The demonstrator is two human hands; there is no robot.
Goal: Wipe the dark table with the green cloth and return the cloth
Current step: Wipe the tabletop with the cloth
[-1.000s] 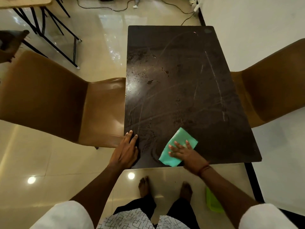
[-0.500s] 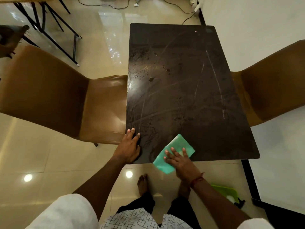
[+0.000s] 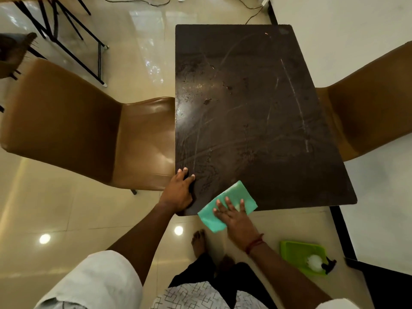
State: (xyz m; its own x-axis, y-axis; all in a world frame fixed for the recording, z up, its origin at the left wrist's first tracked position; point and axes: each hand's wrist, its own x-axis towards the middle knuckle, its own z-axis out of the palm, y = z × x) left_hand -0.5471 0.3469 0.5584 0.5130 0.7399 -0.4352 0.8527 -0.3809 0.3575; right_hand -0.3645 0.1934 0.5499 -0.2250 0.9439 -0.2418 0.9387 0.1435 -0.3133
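No readable text, labels, brands, numbers or signs anywhere in view.

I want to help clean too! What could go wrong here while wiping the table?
Two things might go wrong. Part of the cloth already hangs past the near edge of the table under the right hand, so it could slip off onto the floor. Also, the green tray with a spray bottle sits on the floor close to the bare feet, so a step sideways might knock it.
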